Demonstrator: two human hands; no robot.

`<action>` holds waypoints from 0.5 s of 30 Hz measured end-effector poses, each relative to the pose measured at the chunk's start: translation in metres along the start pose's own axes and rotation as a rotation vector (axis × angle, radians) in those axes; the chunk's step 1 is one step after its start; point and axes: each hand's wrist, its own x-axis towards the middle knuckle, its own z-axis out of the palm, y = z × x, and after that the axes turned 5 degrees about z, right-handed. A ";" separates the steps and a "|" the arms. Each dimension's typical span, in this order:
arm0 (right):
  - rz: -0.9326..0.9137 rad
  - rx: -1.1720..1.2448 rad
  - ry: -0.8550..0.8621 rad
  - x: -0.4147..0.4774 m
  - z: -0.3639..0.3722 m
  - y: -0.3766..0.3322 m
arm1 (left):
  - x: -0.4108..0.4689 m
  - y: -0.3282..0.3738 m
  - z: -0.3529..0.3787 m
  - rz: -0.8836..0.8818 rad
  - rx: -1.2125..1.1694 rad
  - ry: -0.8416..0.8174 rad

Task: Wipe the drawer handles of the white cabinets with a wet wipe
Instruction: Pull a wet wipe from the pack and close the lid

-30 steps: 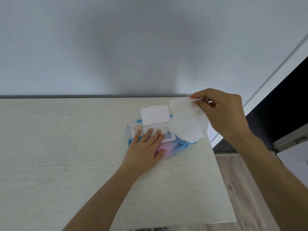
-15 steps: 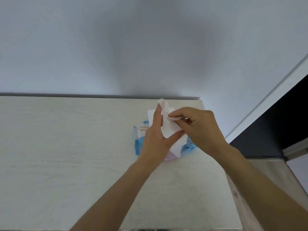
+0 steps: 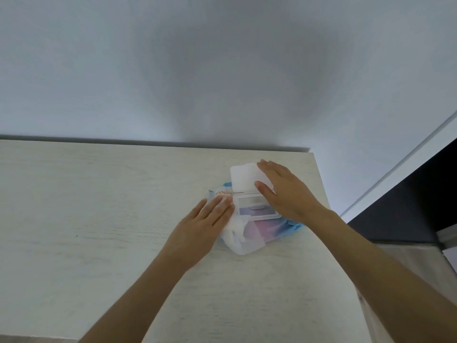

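A blue and pink wet wipe pack [image 3: 279,229] lies on the pale wood cabinet top [image 3: 99,206] near its right edge. Its white flip lid [image 3: 243,179] stands open. My right hand [image 3: 286,194] grips the lid's right side, fingers over the top edge and thumb on the front. My left hand [image 3: 200,231] lies flat on the pack's left end. A crumpled white wet wipe [image 3: 238,235] sticks out from under its palm. No drawer handle is in view.
A plain white wall [image 3: 222,70] rises behind the cabinet top. To the right are a white door frame [image 3: 395,169] and a dark opening [image 3: 408,211]. The cabinet's right edge runs just past the pack.
The wipe passed from my right hand to my left, which now presses it down by the pack. My right hand moved onto the open lid.
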 end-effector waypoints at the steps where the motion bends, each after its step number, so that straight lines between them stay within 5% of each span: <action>1: -0.018 -0.043 -0.021 0.009 0.005 0.001 | -0.003 0.000 0.003 -0.007 -0.016 -0.009; 8: -0.004 -0.084 -0.132 0.044 0.023 -0.004 | -0.017 -0.002 0.012 -0.138 -0.113 -0.283; 15: -0.024 0.050 0.016 0.020 0.006 -0.013 | -0.018 0.005 0.010 -0.173 -0.089 -0.156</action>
